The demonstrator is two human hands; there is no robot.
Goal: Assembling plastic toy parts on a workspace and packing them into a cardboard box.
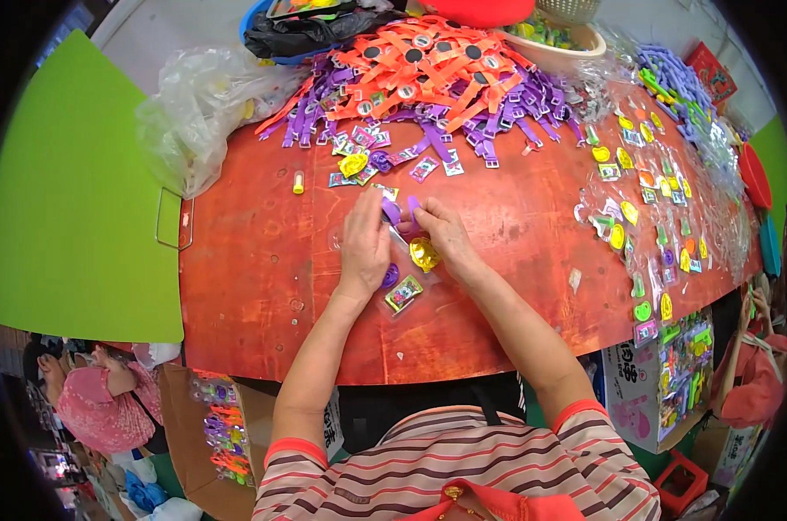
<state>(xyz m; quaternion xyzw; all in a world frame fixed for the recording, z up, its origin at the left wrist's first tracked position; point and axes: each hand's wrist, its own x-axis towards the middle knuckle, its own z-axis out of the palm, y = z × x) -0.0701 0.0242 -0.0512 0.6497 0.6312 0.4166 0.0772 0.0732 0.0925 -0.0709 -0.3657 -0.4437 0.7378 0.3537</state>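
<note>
Near the middle of the red table, my left hand (365,247) and my right hand (446,233) face each other around a purple toy watch strap (391,211). Each hand is closed on part of the strap; its middle is partly hidden. Just below my fingers lie a shiny yellow toy piece (424,254), a purple round toy piece (390,276) and a small printed sachet (403,294) on a clear plastic bag. Above my hands sit loose sachets (424,169), together with a yellow toy piece (353,165).
Orange and purple toy watches (419,74) are heaped at the far side. A small yellow-capped tube (298,182) stands left of my hands. Filled clear bags (663,182) cover the table's right side. A crumpled plastic bag (198,113) lies far left. Other people sit at both sides.
</note>
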